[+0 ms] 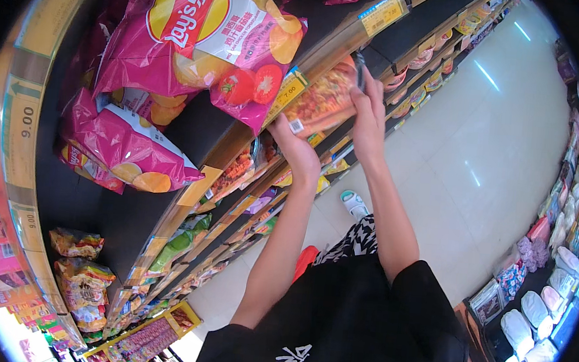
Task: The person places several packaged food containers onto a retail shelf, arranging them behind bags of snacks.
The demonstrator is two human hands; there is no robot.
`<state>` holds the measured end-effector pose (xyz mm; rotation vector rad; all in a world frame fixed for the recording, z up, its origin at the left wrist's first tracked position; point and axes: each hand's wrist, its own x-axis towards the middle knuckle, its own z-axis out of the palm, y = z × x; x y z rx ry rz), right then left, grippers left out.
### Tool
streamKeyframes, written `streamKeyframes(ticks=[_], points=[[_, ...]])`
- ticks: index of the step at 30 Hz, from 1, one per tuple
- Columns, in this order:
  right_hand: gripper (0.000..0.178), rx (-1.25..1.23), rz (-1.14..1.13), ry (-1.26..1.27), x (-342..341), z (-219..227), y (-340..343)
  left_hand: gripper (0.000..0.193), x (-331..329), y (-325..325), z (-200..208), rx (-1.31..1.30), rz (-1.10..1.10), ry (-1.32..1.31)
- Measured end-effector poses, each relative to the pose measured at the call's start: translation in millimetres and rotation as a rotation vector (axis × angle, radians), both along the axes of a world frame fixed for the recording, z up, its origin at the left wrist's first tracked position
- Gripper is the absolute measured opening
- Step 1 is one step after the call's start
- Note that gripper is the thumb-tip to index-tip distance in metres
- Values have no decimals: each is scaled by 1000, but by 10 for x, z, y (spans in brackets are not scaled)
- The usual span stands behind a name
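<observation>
Head view: one orange package [327,97], roughly rectangular, glossy, printed with a food picture, a dark edge at its upper right; located between two bare hands, beside the shelf front. Left hand [297,150]: holding, cupped at the package's lower end, some fingertips hidden. Right hand [368,116]: holding, fingers bent against the package's right side.

Just up and left of the left hand: one yellow shelf tag [289,94], flat, rectangular. Further left of that hand: one large magenta bag [136,60], puffed, shiny crinkled film; lower, one smaller magenta bag [136,143], same film, tilted. Well below and left of it: small snack packs [84,284], plastic, wrinkled. Right of the right hand: pale floor [455,146], smooth, reflecting bright streaks.
</observation>
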<state>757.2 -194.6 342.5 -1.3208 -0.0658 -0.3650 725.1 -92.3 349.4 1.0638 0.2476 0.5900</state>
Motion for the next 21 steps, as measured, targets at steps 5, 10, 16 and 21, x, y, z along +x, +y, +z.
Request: streamKeyframes(ticks=[5, 10, 16, 21], points=[[49, 188, 21, 101, -408, -67, -301, 61, -375, -130, -43, 84, -123, 51], [50, 308, 48, 157, -916, -82, -641, 53, -869, -279, -180, 146, -261, 141], [60, 32, 151, 210, -1462, -327, -740, 51, -1509, -132, -330, 335, -302, 236], [64, -15, 400, 306, -1773, -389, -441, 48, -2121, 207, -696, 162, -244, 283]])
